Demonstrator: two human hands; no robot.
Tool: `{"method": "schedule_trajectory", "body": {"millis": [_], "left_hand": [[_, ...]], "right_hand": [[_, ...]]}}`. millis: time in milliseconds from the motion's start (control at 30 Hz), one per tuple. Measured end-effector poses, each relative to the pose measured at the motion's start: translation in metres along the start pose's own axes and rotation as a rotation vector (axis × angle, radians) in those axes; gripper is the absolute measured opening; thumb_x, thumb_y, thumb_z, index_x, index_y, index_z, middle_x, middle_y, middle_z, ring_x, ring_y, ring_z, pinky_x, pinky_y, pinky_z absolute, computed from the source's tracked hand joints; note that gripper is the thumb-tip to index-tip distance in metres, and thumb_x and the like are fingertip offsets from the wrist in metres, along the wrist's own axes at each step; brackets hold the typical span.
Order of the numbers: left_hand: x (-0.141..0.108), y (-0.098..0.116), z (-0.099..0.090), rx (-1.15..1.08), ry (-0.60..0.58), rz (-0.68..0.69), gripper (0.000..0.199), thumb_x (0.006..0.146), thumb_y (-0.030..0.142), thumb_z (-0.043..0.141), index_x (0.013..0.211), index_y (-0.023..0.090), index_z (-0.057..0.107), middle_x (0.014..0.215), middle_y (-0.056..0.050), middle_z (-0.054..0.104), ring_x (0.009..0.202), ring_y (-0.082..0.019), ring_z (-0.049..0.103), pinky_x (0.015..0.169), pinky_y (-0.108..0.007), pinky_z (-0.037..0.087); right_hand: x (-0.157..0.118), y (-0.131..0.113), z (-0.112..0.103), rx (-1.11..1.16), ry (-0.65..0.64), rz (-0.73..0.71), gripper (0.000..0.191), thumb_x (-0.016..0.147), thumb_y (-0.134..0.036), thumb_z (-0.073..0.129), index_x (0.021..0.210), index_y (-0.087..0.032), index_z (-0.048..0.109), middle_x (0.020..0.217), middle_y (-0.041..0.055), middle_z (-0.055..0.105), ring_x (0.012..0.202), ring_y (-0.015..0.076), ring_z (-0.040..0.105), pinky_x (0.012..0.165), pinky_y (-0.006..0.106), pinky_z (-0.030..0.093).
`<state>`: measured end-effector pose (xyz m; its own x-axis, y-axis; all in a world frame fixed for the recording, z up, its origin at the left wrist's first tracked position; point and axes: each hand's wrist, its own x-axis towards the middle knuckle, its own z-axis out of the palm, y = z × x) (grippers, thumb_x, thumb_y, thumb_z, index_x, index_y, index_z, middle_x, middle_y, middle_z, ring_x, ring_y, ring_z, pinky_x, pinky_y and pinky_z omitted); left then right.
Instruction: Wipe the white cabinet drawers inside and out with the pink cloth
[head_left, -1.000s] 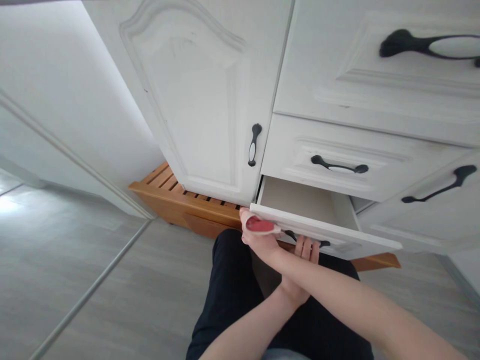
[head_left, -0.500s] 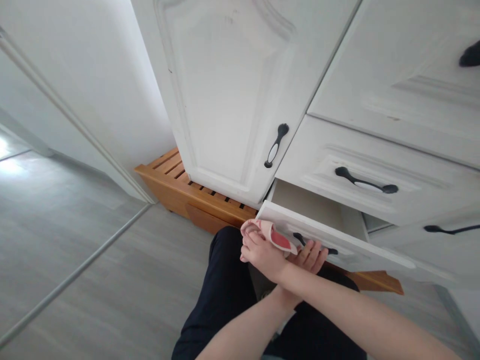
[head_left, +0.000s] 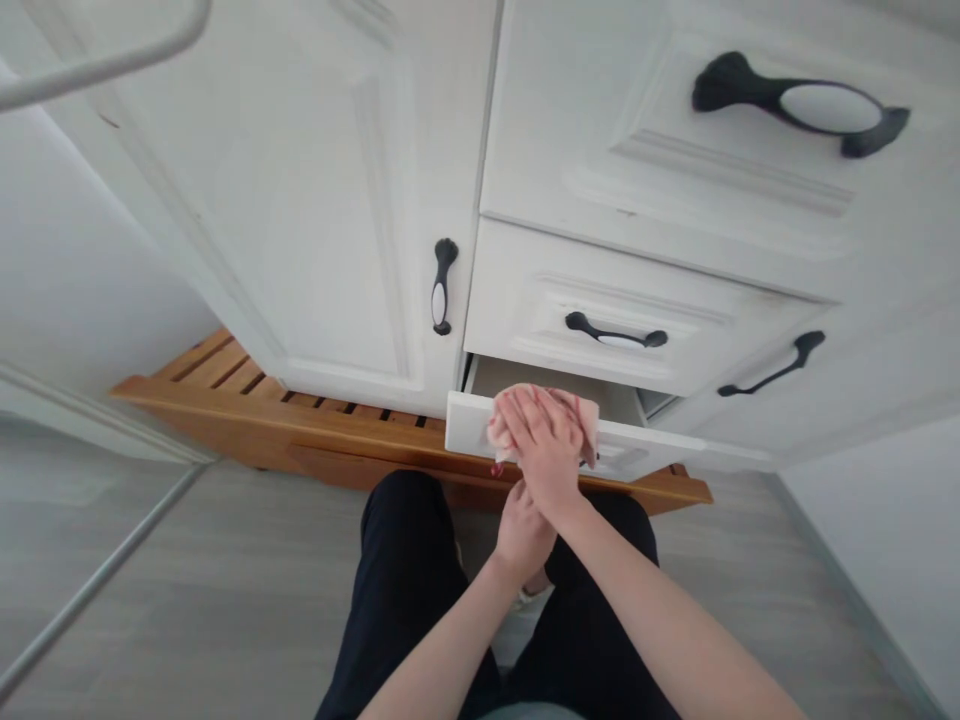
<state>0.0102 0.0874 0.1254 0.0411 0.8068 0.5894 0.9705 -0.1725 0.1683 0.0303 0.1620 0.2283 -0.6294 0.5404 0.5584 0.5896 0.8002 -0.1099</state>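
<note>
My right hand (head_left: pixel 544 450) lies over a pale pink cloth (head_left: pixel 589 412) with red marks, its fingers bent across it. The cloth is draped over the top edge of a partly pulled-out white drawer (head_left: pixel 466 425) and pressed against it. Just below and crossing under the right wrist is my left hand (head_left: pixel 523 532), close to the drawer's front. Its fingers look curled, but the right hand partly covers them, so whatever they may hold is hidden. Most of this drawer's dark handle is covered by the cloth and hands.
Above the drawer is a shut one with a black-and-white handle (head_left: pixel 616 332). A white cabinet door (head_left: pixel 322 230) stands to the left. Under the cabinet runs a slatted wooden base (head_left: pixel 247 425). My knees (head_left: pixel 409 520) are close to it, and a metal rail (head_left: pixel 97 580) crosses the floor at left.
My right hand has moved the cloth from the drawer's left front corner onto its top edge. My left hand has drawn back from the handle area to below the right hand. The view has shifted right.
</note>
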Motion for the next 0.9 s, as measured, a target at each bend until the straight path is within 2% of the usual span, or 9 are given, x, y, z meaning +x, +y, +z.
{"method": "schedule_trajectory", "body": {"millis": [100,200,300,333,400,500,600,767,900], "left_hand": [[-0.022,-0.005,-0.001,-0.061,-0.011,0.006,0.060,0.089,0.016,0.053,0.149,0.014,0.049,0.151,-0.013,0.056,0.144,-0.023,0.047,0.107,-0.034,0.049],[-0.032,-0.009,-0.006,-0.140,0.086,-0.076,0.068,0.089,0.010,0.050,0.156,0.012,0.038,0.153,-0.018,0.050,0.147,-0.027,0.042,0.111,-0.039,0.048],[-0.016,-0.017,-0.015,-0.158,0.236,-0.166,0.069,0.092,0.009,0.054,0.158,0.014,0.034,0.150,-0.020,0.052,0.143,-0.031,0.047,0.113,-0.045,0.046],[-0.006,-0.021,-0.018,-0.151,0.251,-0.170,0.068,0.092,0.010,0.055,0.157,0.014,0.035,0.148,-0.020,0.053,0.143,-0.031,0.047,0.114,-0.045,0.045],[0.014,-0.027,-0.025,-0.140,0.183,-0.117,0.063,0.094,0.011,0.054,0.155,0.016,0.040,0.146,-0.017,0.058,0.141,-0.030,0.049,0.115,-0.045,0.041],[0.034,-0.033,-0.033,-0.123,-0.011,-0.032,0.056,0.095,0.012,0.051,0.150,0.021,0.048,0.145,-0.010,0.061,0.137,-0.025,0.053,0.114,-0.042,0.037],[0.038,-0.030,-0.034,-0.110,-0.043,-0.053,0.057,0.094,0.011,0.050,0.149,0.022,0.049,0.148,-0.008,0.059,0.131,-0.024,0.057,0.109,-0.040,0.040],[0.036,-0.020,-0.035,-0.081,-0.045,-0.127,0.055,0.093,0.010,0.050,0.146,0.023,0.053,0.147,-0.003,0.060,0.132,-0.024,0.054,0.105,-0.040,0.041],[0.042,-0.017,-0.045,-0.051,-0.151,-0.147,0.056,0.095,0.010,0.048,0.149,0.023,0.050,0.150,-0.002,0.057,0.132,-0.025,0.052,0.106,-0.041,0.043]], "right_hand": [[-0.026,0.036,-0.022,-0.158,0.106,0.117,0.060,0.101,-0.026,0.048,0.159,-0.033,0.038,0.157,0.0055,0.050,0.151,0.0303,0.032,0.123,0.055,0.020],[-0.046,0.071,-0.045,-0.266,0.131,0.200,0.058,0.101,-0.031,0.047,0.158,-0.031,0.040,0.156,0.0061,0.050,0.148,0.0311,0.035,0.123,0.054,0.019],[-0.066,0.100,-0.060,-0.303,0.193,0.292,0.059,0.101,-0.033,0.041,0.159,-0.024,0.039,0.158,0.0102,0.046,0.150,0.0330,0.031,0.124,0.057,0.019],[-0.072,0.108,-0.062,-0.315,0.228,0.331,0.060,0.100,-0.032,0.039,0.160,-0.022,0.037,0.160,0.0115,0.043,0.152,0.0337,0.028,0.124,0.059,0.019],[-0.083,0.121,-0.064,-0.313,0.300,0.442,0.063,0.099,-0.029,0.037,0.161,-0.019,0.033,0.165,0.0137,0.032,0.155,0.0343,0.021,0.124,0.061,0.017],[-0.094,0.130,-0.058,-0.137,0.392,0.687,0.072,0.098,-0.032,0.041,0.164,-0.015,0.019,0.168,0.0192,0.022,0.155,0.0330,0.022,0.125,0.058,0.020],[-0.103,0.134,-0.043,0.061,0.439,0.863,0.084,0.097,-0.041,0.048,0.164,-0.008,0.010,0.164,0.0247,0.027,0.152,0.0321,0.029,0.124,0.052,0.026],[-0.131,0.141,-0.014,0.124,0.346,0.931,0.079,0.094,-0.040,0.046,0.162,-0.008,0.020,0.160,0.0232,0.035,0.150,0.0318,0.033,0.123,0.050,0.027],[-0.165,0.133,0.003,0.213,0.159,1.002,0.070,0.090,-0.039,0.045,0.151,-0.006,0.040,0.141,0.0251,0.055,0.133,0.0356,0.053,0.113,0.054,0.040]]}}
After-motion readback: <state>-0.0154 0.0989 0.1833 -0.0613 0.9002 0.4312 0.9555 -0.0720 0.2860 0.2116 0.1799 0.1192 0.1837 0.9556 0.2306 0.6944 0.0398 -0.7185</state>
